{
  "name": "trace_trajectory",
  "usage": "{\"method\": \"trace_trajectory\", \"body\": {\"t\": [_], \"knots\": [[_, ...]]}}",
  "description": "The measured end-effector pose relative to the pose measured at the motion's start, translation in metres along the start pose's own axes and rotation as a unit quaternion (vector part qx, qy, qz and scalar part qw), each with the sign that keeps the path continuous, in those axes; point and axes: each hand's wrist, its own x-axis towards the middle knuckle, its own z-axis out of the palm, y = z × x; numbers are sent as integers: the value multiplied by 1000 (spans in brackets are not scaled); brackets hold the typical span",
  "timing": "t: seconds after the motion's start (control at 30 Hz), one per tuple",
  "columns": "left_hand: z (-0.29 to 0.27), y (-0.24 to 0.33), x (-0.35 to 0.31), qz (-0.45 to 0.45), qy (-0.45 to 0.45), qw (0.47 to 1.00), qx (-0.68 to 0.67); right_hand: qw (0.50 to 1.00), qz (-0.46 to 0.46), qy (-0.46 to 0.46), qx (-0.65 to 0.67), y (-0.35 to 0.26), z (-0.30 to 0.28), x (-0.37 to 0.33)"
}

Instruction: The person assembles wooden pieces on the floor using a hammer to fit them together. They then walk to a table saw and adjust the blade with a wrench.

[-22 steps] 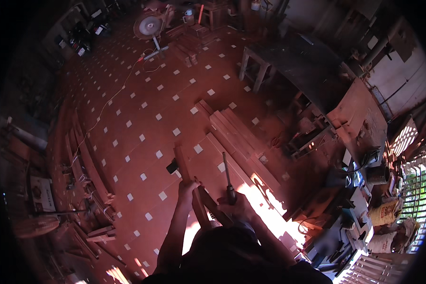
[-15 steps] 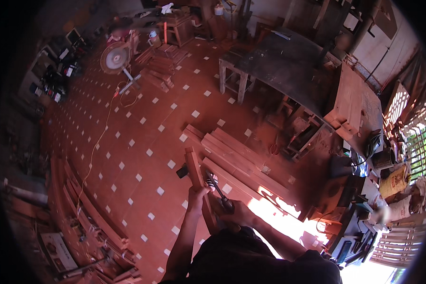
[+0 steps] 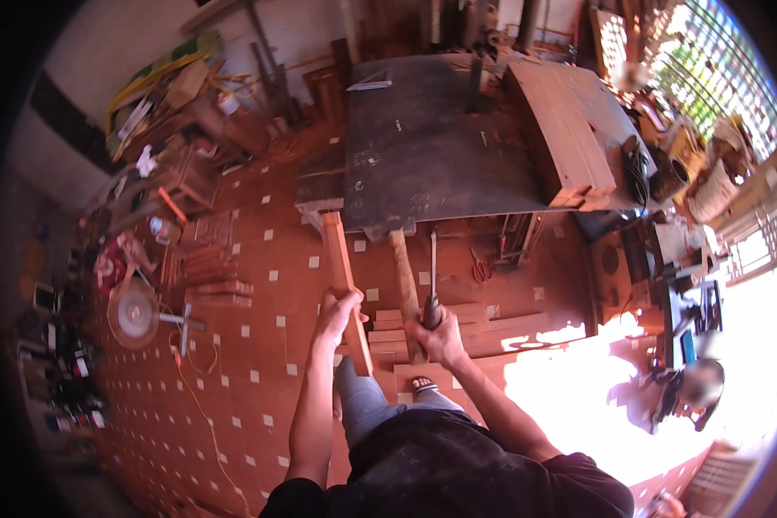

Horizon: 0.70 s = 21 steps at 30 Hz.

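My left hand (image 3: 341,315) is closed around a squared length of reddish wood (image 3: 340,255), which it holds up and slightly tilted. My right hand (image 3: 439,335) grips two tools side by side. One is a hammer with a round, pale wooden handle (image 3: 402,272); its dark head lies against the dark table edge in view and is hard to make out. The other, with a dark handle and a long thin metal shaft (image 3: 433,259), looks like a chisel or screwdriver. Both tools point away from me, and the wood stays apart from them on the left.
Ahead stands a dark-topped table (image 3: 457,164) with thick wooden boards (image 3: 561,129) on its right. Planks (image 3: 492,332) lie on the tiled floor before my feet. To the left are a large round disc (image 3: 135,315) on a stand, a cord and stacked wood (image 3: 216,268). A person (image 3: 695,388) is at right.
My view has swung to the right and I am facing the table. The wood and tools have come up and apart, the hammer no longer crossing behind the wood.
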Motion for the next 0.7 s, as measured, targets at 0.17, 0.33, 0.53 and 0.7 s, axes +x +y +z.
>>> {"method": "trace_trajectory", "body": {"t": [0.17,0.33,0.53,0.7], "knots": [[-38,85,103,68,-10,991,116,966,-49,249,47,11,22,149],[-82,156,242,188,-95,947,241,886,-2,462,29,6,72,288],[-91,228,414,229,-282,859,361,826,40,554,99,-38,145,437],[-42,216,463,423,-441,667,426,745,51,600,286,-60,179,406]]}}
